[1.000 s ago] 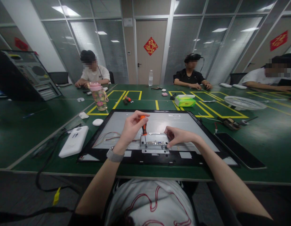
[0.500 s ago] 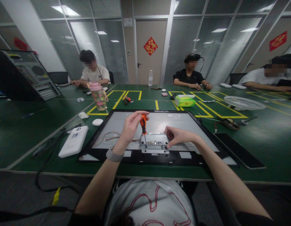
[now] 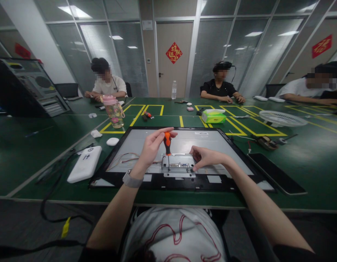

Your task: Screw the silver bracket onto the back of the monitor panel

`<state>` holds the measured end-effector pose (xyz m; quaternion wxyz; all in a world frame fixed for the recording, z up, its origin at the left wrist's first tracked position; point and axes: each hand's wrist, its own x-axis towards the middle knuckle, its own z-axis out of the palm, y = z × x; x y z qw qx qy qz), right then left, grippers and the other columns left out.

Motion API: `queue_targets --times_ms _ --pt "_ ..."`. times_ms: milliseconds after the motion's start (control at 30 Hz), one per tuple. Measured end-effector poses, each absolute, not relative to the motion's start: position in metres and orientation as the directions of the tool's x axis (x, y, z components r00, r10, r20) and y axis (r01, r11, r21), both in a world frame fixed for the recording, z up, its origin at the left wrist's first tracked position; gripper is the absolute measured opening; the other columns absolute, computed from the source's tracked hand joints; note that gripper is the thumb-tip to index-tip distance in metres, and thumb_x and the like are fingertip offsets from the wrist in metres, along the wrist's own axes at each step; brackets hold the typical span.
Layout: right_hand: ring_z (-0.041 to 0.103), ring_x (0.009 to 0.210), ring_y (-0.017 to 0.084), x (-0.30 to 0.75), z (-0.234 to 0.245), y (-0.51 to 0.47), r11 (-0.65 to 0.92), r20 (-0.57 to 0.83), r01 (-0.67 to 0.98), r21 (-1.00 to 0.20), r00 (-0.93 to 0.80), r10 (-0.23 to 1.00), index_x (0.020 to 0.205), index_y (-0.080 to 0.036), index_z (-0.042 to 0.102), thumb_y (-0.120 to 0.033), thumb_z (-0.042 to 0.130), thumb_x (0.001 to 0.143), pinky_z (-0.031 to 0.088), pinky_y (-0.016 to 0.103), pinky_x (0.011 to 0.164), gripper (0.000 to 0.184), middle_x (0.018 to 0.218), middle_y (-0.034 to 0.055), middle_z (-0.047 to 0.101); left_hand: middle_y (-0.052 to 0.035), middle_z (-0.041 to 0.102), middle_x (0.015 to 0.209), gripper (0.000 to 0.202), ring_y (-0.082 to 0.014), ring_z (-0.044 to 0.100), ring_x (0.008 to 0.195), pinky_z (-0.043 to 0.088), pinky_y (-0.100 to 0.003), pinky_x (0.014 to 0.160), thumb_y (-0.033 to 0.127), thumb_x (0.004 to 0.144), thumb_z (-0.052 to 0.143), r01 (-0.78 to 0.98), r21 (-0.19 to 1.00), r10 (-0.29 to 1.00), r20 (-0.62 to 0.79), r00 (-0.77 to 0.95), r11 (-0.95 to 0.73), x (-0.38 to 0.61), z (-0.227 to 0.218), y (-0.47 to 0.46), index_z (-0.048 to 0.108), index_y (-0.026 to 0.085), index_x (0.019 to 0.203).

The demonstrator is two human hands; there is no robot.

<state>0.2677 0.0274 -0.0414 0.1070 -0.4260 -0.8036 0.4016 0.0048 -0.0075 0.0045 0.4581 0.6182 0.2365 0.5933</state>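
My left hand (image 3: 155, 145) grips the top of an orange and black screwdriver (image 3: 167, 143), its fingers over the handle end. The shaft points down at the front edge of a metal bracket (image 3: 182, 160) that carries video ports; the exact tip contact is too small to make out. My right hand (image 3: 205, 158) holds the bracket's right end between thumb and fingers. Under both hands a monitor panel (image 3: 225, 145) lies flat, grey back upward, with a black frame. Thin wires (image 3: 125, 157) run left from the bracket.
A white power bank (image 3: 85, 163) and an earphone case (image 3: 113, 141) lie left of the panel, a black phone (image 3: 276, 173) right of it. Beyond stand a pink-lidded bottle (image 3: 114, 112) and a green tissue pack (image 3: 213, 116). Several people sit across the table.
The screwdriver has become more upright, its lower end shifting slightly right along the bracket. My right hand stays in place on the bracket.
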Motion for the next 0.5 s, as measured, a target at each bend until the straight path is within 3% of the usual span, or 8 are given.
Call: queue_targets --times_ms 100,267,400,500 --pt "0.049 0.066 0.014 0.2678 -0.0419 0.0279 0.322 -0.166 0.600 -0.732 -0.616 0.770 0.095 -0.019 0.047 -0.055 0.087 0.054 0.037 0.026 0.058 0.067 0.073 -0.0043 0.052 -0.0054 0.074 0.087 0.031 -0.0192 0.068 0.088 0.050 -0.032 0.083 0.041 0.086 0.065 -0.230 0.845 0.832 0.525 0.182 -0.483 0.0052 0.0040 -0.0072 0.073 0.020 0.108" --pt "0.050 0.067 0.014 0.2686 -0.0426 0.0288 0.324 -0.167 0.595 -0.736 -0.623 0.765 0.097 -0.019 0.047 -0.056 0.086 0.055 0.037 0.027 0.059 0.068 0.074 -0.0043 0.052 -0.0007 0.060 0.081 0.019 -0.0100 0.054 0.065 0.045 -0.023 0.061 0.036 0.075 0.077 -0.088 0.806 0.800 0.591 0.100 -0.585 0.0043 0.0040 -0.0058 0.076 0.020 0.084" --pt "0.049 0.067 0.014 0.2680 -0.0410 0.0277 0.316 -0.174 0.599 -0.736 -0.618 0.766 0.098 -0.019 0.046 -0.055 0.086 0.055 0.037 0.026 0.059 0.068 0.074 -0.0042 0.053 -0.0047 0.063 0.085 0.030 -0.0145 0.057 0.075 0.046 -0.027 0.070 0.038 0.088 0.057 -0.190 0.816 0.808 0.573 0.141 -0.546 0.0033 0.0029 -0.0039 0.076 0.016 0.095" --pt "0.048 0.067 0.013 0.2677 -0.0406 0.0273 0.316 -0.173 0.599 -0.736 -0.618 0.767 0.097 -0.019 0.046 -0.054 0.086 0.055 0.037 0.026 0.058 0.068 0.074 -0.0043 0.052 -0.0045 0.064 0.082 0.031 -0.0162 0.058 0.076 0.046 -0.030 0.073 0.037 0.088 0.056 -0.220 0.835 0.823 0.542 0.170 -0.504 0.0032 0.0019 -0.0037 0.075 0.016 0.101"
